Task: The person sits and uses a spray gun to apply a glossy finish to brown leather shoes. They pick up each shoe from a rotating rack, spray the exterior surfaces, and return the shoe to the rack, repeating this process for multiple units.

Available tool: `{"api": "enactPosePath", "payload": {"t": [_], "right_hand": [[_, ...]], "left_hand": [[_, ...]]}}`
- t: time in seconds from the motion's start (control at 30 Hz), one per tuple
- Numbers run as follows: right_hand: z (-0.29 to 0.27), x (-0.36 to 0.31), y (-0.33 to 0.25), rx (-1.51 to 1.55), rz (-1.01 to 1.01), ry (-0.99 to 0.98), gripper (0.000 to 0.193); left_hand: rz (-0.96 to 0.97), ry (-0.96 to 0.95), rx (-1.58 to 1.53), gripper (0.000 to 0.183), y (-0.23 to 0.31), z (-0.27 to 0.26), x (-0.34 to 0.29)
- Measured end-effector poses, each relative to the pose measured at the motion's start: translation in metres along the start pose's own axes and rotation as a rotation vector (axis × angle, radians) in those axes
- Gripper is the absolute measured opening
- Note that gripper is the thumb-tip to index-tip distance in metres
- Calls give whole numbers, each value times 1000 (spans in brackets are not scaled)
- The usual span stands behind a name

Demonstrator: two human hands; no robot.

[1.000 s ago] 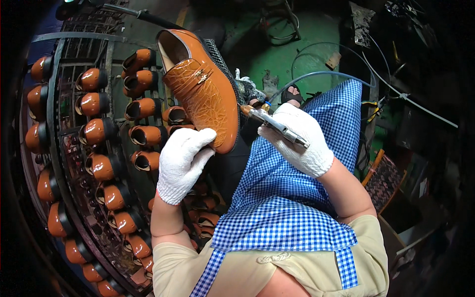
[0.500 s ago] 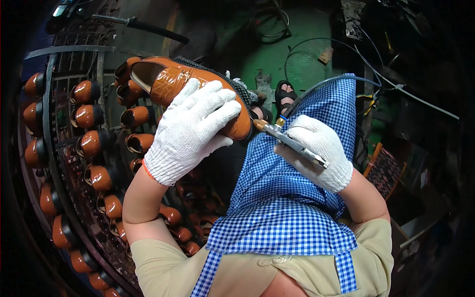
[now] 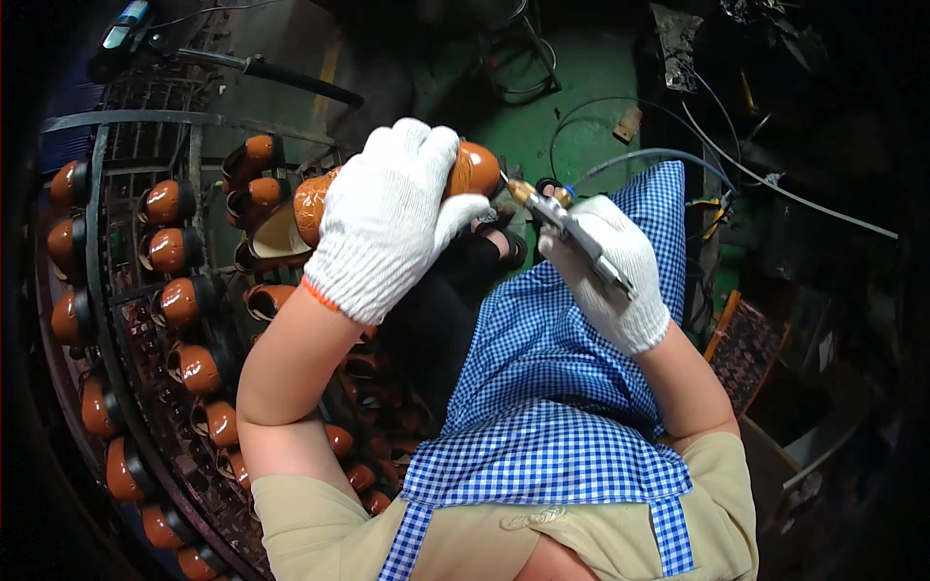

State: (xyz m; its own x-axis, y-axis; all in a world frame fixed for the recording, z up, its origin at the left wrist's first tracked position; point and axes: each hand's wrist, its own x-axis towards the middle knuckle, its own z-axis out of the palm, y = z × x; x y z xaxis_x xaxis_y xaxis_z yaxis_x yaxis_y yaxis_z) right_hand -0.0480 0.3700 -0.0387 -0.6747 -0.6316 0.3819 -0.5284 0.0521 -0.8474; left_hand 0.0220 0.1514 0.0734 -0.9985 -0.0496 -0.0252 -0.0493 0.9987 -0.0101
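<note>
My left hand (image 3: 387,223), in a white knit glove, is closed around a glossy brown loafer (image 3: 475,170) by its middle. The shoe's toe points right and its pale-lined opening shows at the left, below the glove; much of the upper is hidden under my fingers. In my right hand (image 3: 610,266), gloved too, is a small metal spray gun (image 3: 572,232) with a brass nozzle and a hose fitting. Its nozzle tip points at the shoe's toe from close by; whether they touch I cannot tell. A grey hose (image 3: 649,155) runs from the gun to the right.
At my left stands a metal rack (image 3: 97,213) with rows of brown shoes (image 3: 172,249). A dark bar (image 3: 300,82) crosses above it. Ahead lies green floor (image 3: 586,68) with a stool (image 3: 523,58). A woven-seat chair (image 3: 746,349) stands at the right.
My left hand has turned the loafer, so its sole edge no longer shows and the toe sits higher. The spray gun has moved up slightly, staying by the toe.
</note>
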Motion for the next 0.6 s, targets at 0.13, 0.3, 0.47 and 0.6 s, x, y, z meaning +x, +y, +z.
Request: {"api": "enactPosePath", "payload": {"t": [0.13, 0.3, 0.47, 0.6], "right_hand": [[23, 23, 13, 43, 61, 55, 18], [62, 57, 33, 64, 44, 190, 26], [91, 69, 26, 105, 0, 171, 27], [100, 63, 22, 83, 4, 139, 27]], "left_hand": [[-96, -36, 115, 50, -14, 0, 25], [-297, -184, 122, 56, -34, -3, 60], [-399, -242, 133, 69, -77, 3, 64], [-444, -248, 92, 78, -98, 6, 65]]}}
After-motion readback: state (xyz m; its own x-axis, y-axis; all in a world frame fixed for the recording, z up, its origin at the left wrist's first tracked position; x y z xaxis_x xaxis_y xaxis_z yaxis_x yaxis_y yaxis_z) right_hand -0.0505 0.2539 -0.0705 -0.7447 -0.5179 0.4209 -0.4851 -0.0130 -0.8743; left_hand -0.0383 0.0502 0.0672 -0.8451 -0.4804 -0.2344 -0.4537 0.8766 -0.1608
